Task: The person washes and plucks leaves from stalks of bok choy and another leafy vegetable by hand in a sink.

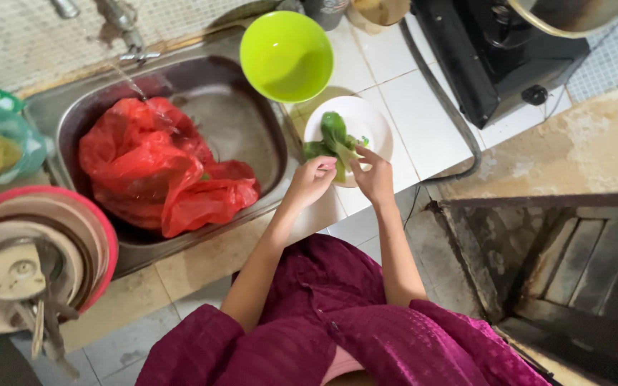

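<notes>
A green leafy vegetable (335, 143) is held over a white plate (373, 118) by both hands. The left hand (312, 181) is closed on its stem end, and the fingers of the right hand (375, 177) are pinched on the same stem from the other side. The plate is placed on the tiled counter (423, 121), just beside the right edge of the sink (252, 121). A lime bowl (286, 56) stands behind the plate. A red plastic bag (162, 171) is lying in the sink under running water.

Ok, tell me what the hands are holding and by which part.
Both the left hand and the right hand grip a leafy green vegetable at its pale stem end, over a round white plate.
</notes>
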